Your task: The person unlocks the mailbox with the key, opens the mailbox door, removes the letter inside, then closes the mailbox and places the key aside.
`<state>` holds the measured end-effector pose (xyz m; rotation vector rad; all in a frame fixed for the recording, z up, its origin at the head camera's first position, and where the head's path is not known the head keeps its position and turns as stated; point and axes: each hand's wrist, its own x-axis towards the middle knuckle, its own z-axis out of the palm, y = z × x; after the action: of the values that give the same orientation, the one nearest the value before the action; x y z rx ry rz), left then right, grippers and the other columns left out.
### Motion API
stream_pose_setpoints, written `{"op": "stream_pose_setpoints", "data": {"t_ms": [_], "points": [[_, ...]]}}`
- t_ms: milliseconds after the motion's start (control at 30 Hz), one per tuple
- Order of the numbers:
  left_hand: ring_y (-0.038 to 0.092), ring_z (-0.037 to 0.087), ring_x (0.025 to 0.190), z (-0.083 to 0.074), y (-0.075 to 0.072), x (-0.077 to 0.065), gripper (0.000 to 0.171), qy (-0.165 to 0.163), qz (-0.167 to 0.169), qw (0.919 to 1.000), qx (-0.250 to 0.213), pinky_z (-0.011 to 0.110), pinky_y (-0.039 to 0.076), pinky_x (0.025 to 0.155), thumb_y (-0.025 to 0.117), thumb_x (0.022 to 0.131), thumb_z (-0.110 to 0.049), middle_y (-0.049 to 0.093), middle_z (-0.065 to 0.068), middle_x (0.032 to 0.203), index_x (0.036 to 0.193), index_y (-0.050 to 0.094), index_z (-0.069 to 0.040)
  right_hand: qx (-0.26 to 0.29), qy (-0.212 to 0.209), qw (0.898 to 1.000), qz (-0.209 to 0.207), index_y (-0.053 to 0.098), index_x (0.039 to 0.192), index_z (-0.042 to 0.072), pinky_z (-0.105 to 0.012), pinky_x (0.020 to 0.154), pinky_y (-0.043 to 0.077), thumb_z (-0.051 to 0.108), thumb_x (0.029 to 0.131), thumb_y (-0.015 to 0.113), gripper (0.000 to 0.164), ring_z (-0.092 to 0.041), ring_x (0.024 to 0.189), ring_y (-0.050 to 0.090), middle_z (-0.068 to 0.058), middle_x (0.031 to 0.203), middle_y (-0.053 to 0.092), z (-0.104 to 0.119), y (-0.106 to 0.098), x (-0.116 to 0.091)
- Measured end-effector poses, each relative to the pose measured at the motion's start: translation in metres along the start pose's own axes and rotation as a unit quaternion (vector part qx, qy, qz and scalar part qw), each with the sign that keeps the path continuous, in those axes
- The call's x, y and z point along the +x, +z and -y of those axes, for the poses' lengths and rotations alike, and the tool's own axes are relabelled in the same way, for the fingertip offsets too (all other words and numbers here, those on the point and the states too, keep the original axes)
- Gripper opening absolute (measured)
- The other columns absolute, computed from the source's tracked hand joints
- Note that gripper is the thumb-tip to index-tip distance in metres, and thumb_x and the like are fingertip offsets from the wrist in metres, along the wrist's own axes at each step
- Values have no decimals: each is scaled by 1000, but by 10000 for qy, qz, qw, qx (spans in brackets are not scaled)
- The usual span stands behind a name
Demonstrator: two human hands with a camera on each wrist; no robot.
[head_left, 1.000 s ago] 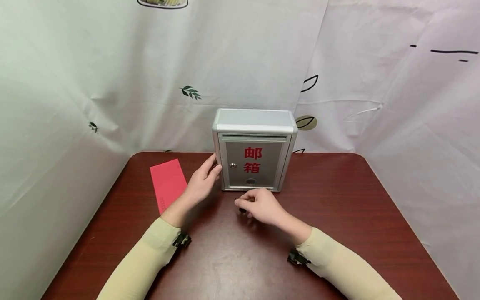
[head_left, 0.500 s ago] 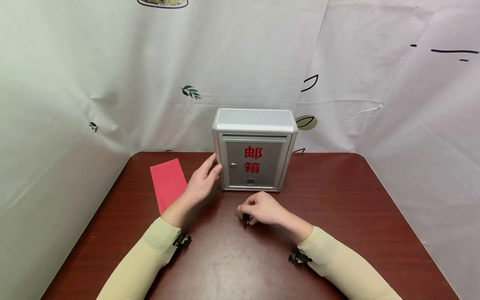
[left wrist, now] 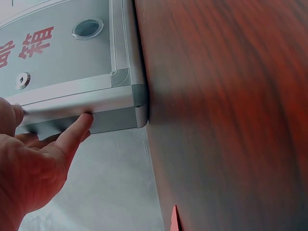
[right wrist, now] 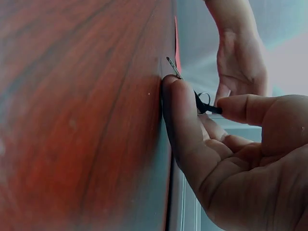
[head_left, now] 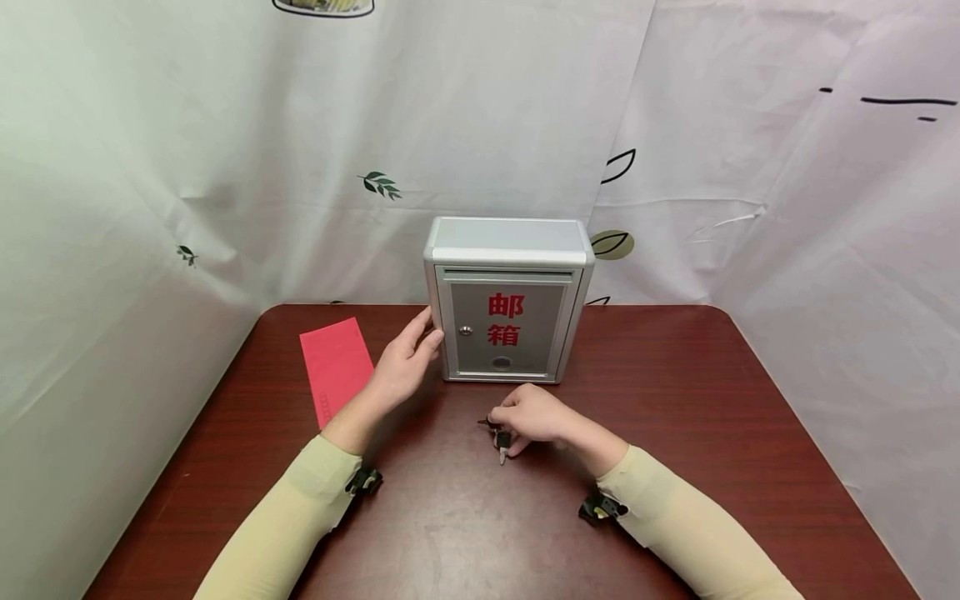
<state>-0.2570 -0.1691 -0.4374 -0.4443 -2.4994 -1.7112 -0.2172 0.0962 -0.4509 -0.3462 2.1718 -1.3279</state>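
Observation:
A silver mailbox [head_left: 510,325] with red characters stands upright on the table, its door closed and a round lock [head_left: 466,331] at the door's left. My left hand [head_left: 405,362] rests against the box's left side, fingers fairly straight, as the left wrist view [left wrist: 36,163] also shows. In front of the box, my right hand [head_left: 534,414] holds a pair of keys [head_left: 503,442] with black heads on a small ring. One key's blade points toward me and the other leftward. In the right wrist view, the thumb and fingers pinch the black key heads [right wrist: 202,105].
Left of my left hand a red envelope [head_left: 335,367] lies flat, partly covered by that forearm. The dark red wooden table [head_left: 675,467] has white printed cloth [head_left: 480,100] behind it and at both sides.
My right hand has shifted slightly right and toward me, away from the mailbox. The keys have turned in its fingers and show more plainly. My left hand stays against the box.

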Motion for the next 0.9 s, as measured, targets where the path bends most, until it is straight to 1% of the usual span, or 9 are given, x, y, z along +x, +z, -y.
{"op": "stream_pose_setpoints", "data": {"t_ms": [67,200,300,433,500,600,767,833,900], "points": [[69,40,133,0,0,0,61,5,2,10000,9,51,59,109,58,118,-23,48,19,171,174,39,-10,-79,11,10000,-54,64,66,8,-36,61,68,11,104,61,38,-16,56,74,2,59,52,-1,0,0],[69,41,133,1,-1,-1,61,11,1,10000,46,51,59,109,59,118,-24,47,19,171,174,39,-10,-583,-70,9979,-280,59,61,14,-34,59,66,11,103,61,42,-16,52,74,3,55,56,-2,-1,0],[70,40,132,1,-1,-1,61,9,-5,10000,50,51,59,109,59,118,-24,48,19,171,174,39,-9,-872,-105,9953,-404,64,63,11,-33,57,65,9,103,60,40,-16,52,74,-2,57,66,-2,-3,-1],[71,40,130,2,-1,0,60,9,-26,10000,52,51,59,108,59,118,-24,49,19,170,173,40,-10,-1357,-66,9889,-593,71,71,4,-32,54,64,8,104,60,35,-15,53,74,-5,61,72,-1,-11,-2],[72,40,128,1,-1,0,60,-6,-37,10000,70,50,60,107,59,118,-24,49,18,170,173,41,-10,-1742,-20,9822,-696,72,72,4,-30,56,63,10,104,61,34,-14,53,73,-3,63,73,1,-18,-4],[74,41,125,-1,-2,-1,60,-64,-27,9999,132,51,60,107,60,118,-24,49,19,170,173,41,-8,-2255,-9,9712,-773,72,70,6,-28,60,59,15,104,62,36,-13,54,72,0,63,72,3,-30,-7],[75,42,123,-3,-4,-3,63,-178,9,9995,246,53,59,108,62,117,-27,49,20,170,173,40,-7,-2957,-49,9508,-921,75,65,10,-30,62,50,26,105,66,44,-11,54,63,5,57,67,2,-50,-15],[71,39,131,-3,-5,-2,64,-168,-18,9993,346,54,57,112,64,116,-29,51,18,169,172,42,-8,-3077,-27,9467,-950,74,64,11,-30,61,47,31,106,67,47,-12,55,59,6,56,64,0,-58,-18],[63,36,143,-2,-7,-2,64,-127,-53,9986,506,55,51,119,65,116,-32,53,16,168,171,44,-9,-3146,42,9444,-956,72,62,12,-30,60,44,35,105,69,49,-12,55,55,7,56,60,-1,-66,-21]]}}
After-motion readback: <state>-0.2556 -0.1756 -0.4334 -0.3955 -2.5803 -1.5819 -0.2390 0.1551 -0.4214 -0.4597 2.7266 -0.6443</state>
